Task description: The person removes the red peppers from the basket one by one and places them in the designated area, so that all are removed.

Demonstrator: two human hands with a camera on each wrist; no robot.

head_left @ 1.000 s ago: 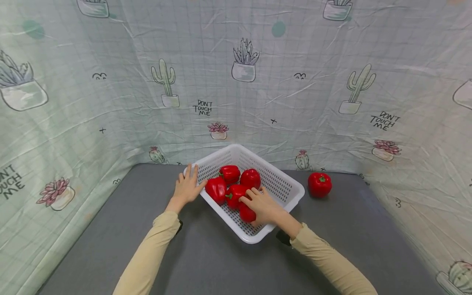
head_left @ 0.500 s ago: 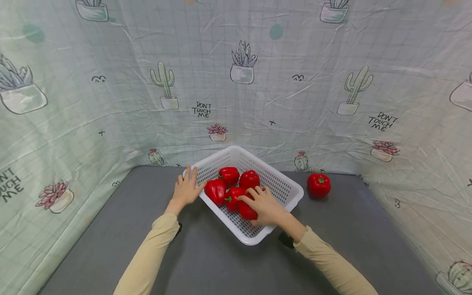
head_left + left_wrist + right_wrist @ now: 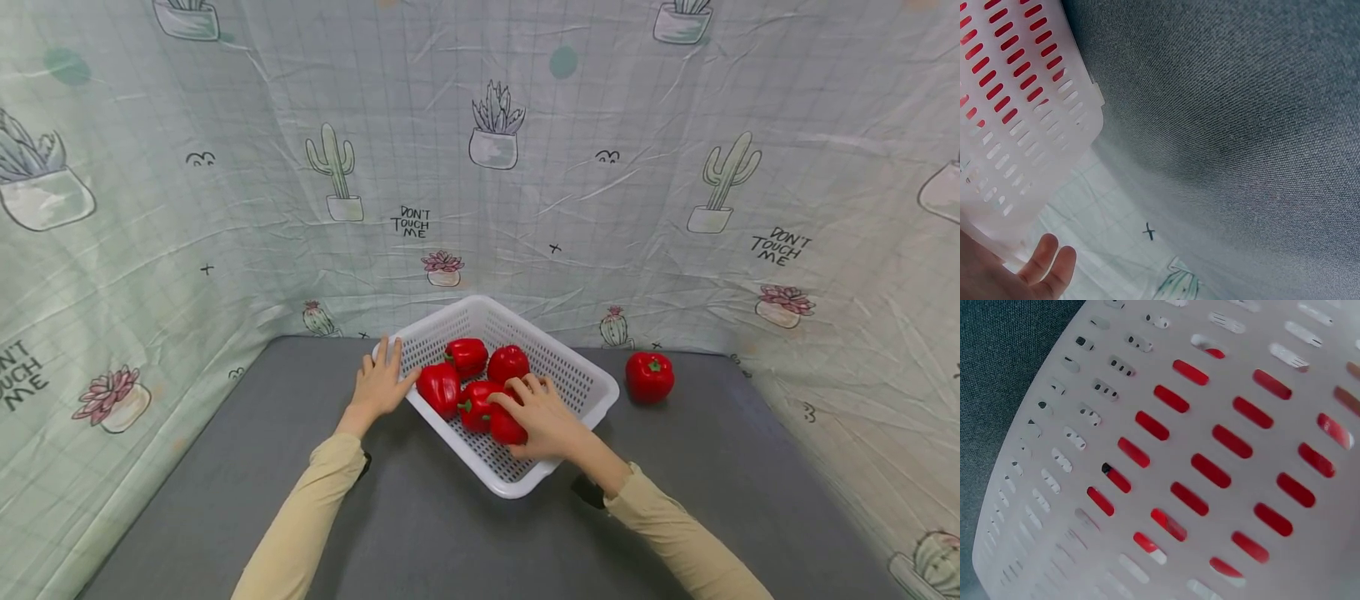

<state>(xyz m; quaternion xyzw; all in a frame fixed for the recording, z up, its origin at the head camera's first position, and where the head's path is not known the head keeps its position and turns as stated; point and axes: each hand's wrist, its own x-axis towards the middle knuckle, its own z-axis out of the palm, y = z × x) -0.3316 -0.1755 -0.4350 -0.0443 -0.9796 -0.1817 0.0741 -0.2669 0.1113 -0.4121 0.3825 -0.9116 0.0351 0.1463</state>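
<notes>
Right hand, fingers curled round one red pepper, has shifted it slightly toward the right within white basket; likely repositioning. Left hand spread at basket's left corner.

Pepper under right grip is part covered, underside hidden. Left wrist view crops left grip. In right wrist view, basket wall beside right grip masks contents to red slivers.

Left hand spread, right hand curled, both forearms extended forward
</notes>
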